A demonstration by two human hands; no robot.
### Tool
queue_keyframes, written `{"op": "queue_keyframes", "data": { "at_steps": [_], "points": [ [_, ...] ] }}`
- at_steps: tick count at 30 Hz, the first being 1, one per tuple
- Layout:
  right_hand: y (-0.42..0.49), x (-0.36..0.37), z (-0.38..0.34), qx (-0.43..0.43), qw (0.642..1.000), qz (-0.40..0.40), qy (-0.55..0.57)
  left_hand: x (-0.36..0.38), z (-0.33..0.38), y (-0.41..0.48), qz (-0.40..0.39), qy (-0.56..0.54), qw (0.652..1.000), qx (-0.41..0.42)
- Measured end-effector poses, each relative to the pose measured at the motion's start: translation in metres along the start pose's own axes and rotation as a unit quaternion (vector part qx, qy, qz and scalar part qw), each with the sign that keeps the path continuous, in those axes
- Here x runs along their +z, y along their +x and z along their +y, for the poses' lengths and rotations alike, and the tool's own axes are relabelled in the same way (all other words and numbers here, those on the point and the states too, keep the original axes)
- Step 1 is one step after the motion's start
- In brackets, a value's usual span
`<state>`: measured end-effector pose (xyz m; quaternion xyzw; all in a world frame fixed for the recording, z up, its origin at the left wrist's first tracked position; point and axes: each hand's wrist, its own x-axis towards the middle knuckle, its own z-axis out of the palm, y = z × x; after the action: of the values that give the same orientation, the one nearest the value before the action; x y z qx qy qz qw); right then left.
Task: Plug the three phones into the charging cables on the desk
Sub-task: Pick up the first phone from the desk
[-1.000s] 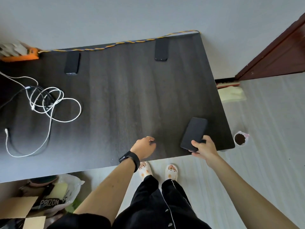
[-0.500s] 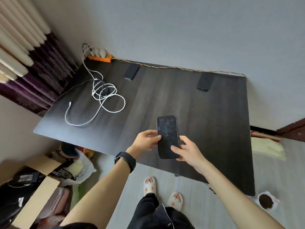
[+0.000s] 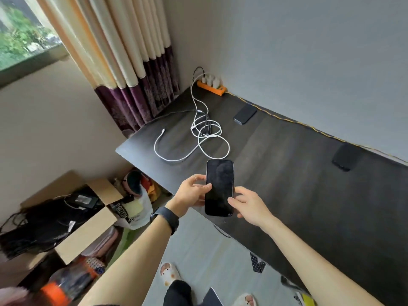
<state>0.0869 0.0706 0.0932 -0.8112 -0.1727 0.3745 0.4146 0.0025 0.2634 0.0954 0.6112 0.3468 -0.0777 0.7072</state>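
Observation:
A black phone (image 3: 219,186) with a dark screen is held upright over the near edge of the dark desk (image 3: 287,184). My left hand (image 3: 191,191) grips its left side, thumb on the screen. My right hand (image 3: 248,205) touches its lower right edge with the fingertips. Two more black phones lie flat by the wall, one (image 3: 245,114) near the far corner and one (image 3: 345,156) further right. A tangle of white and dark charging cables (image 3: 202,133) lies just beyond the held phone, running up to an orange power strip (image 3: 211,86).
A thin orange-yellow cord (image 3: 309,127) runs along the desk's back edge by the wall. Curtains (image 3: 132,62) hang at the desk's left end. An open cardboard box (image 3: 72,217) and bags of clutter sit on the floor to the left.
The view has swung left and the desk now lies more to my right. The phone has been carried closer to the cables, and my left hand has taken a fuller grip on it.

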Motion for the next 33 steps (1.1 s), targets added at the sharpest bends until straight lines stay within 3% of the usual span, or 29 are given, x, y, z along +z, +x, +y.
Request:
{"op": "queue_keyframes", "data": {
  "at_steps": [7, 18, 22, 27, 33],
  "points": [
    [0.065, 0.078, -0.074, -0.003, 0.998, 0.017, -0.054, -0.12, 0.026, 0.027, -0.023, -0.002, 1.0, 0.02],
    [0.159, 0.168, -0.139, 0.043, 0.999, 0.007, -0.024, -0.259, 0.03, 0.082, 0.05, 0.027, 0.998, -0.018],
    [0.215, 0.177, -0.133, 0.061, 0.99, -0.015, -0.123, -0.299, 0.024, 0.123, 0.09, 0.068, 0.992, -0.05],
    [0.274, 0.191, -0.118, 0.012, 0.933, -0.044, -0.357, -0.334, 0.027, 0.159, 0.139, 0.087, 0.983, -0.079],
    [0.321, 0.199, -0.101, -0.035, 0.858, -0.068, -0.507, -0.358, 0.036, 0.215, 0.162, 0.138, 0.97, -0.115]
  ]
}}
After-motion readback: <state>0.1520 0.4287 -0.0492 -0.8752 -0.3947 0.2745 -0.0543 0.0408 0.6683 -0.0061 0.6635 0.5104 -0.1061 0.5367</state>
